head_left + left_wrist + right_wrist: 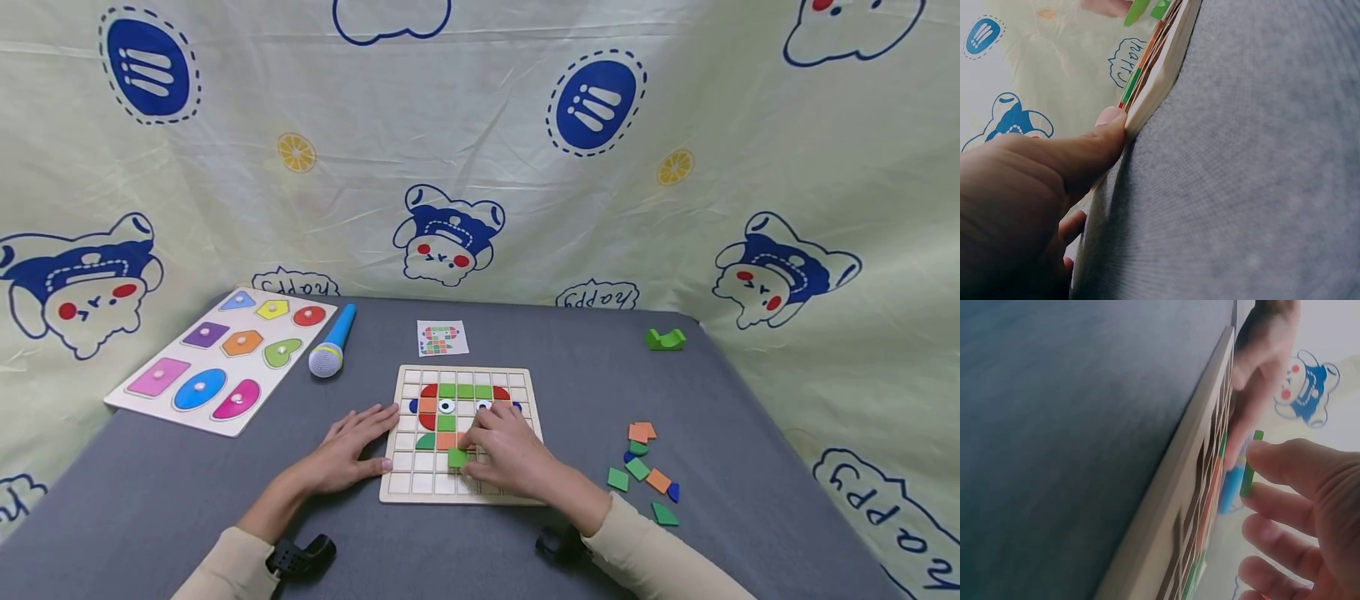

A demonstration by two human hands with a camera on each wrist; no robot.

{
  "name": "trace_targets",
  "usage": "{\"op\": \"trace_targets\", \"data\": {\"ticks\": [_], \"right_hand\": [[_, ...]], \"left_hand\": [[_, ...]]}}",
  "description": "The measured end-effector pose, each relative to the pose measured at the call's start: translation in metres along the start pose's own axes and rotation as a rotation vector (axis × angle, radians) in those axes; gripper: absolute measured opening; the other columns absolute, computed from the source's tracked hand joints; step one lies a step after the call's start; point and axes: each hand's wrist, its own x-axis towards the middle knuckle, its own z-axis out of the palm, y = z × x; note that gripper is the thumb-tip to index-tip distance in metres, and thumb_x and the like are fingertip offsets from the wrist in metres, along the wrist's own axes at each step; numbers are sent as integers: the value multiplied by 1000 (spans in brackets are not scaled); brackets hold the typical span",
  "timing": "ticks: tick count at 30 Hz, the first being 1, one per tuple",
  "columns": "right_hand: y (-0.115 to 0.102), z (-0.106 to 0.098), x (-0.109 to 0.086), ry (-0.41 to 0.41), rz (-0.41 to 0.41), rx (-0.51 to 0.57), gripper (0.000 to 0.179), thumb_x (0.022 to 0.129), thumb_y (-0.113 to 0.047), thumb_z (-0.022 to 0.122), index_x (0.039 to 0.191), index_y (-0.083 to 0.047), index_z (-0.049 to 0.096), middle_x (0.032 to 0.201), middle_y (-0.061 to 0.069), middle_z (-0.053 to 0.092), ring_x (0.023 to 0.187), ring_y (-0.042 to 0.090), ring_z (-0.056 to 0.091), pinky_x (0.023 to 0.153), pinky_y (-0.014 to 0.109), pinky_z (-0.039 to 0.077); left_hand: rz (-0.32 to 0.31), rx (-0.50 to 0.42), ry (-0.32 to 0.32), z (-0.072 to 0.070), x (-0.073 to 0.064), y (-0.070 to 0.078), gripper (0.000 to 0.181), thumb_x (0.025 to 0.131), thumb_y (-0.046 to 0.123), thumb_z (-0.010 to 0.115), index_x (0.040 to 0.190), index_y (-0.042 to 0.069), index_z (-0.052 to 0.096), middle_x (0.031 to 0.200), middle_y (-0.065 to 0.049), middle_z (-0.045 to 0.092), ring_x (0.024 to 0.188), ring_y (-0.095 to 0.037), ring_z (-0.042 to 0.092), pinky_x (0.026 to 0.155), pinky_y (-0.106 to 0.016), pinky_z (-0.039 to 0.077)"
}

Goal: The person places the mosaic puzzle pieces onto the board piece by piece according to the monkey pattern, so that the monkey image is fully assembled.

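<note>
A wooden grid board [396, 486] lies on the table, partly filled with red, green, orange and eye-marked pieces. My right hand [513, 448] pinches a green square tile [457, 458] between thumb and finger over the lower middle cells. The right wrist view shows that tile [1252, 465] on edge, lifted clear of the board. My left hand [348, 450] lies at the board's left side with its fingers extended. Its thumb [1107, 128] touches the board's edge in the left wrist view. Pieces at the board's right are partly hidden behind my right hand.
Loose orange, green and blue pieces [637, 469] lie right of the board. Behind it is a small picture card [442, 337]. A blue toy microphone [339, 331] and a white shape board [168, 408] sit at left. A green wavy piece [665, 339] stands at back right.
</note>
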Motion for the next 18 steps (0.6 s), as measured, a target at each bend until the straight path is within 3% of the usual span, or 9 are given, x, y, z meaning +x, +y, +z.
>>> {"op": "trace_targets", "data": {"ticks": [18], "right_hand": [[-25, 17, 32, -96, -8, -61, 19, 78, -37, 73, 92, -26, 74, 88, -8, 58, 85, 11, 42, 74, 27, 35]], "left_hand": [[24, -12, 15, 2, 0, -1, 69, 89, 34, 62, 146, 6, 34, 154, -13, 31, 144, -39, 19, 113, -62, 6]]}}
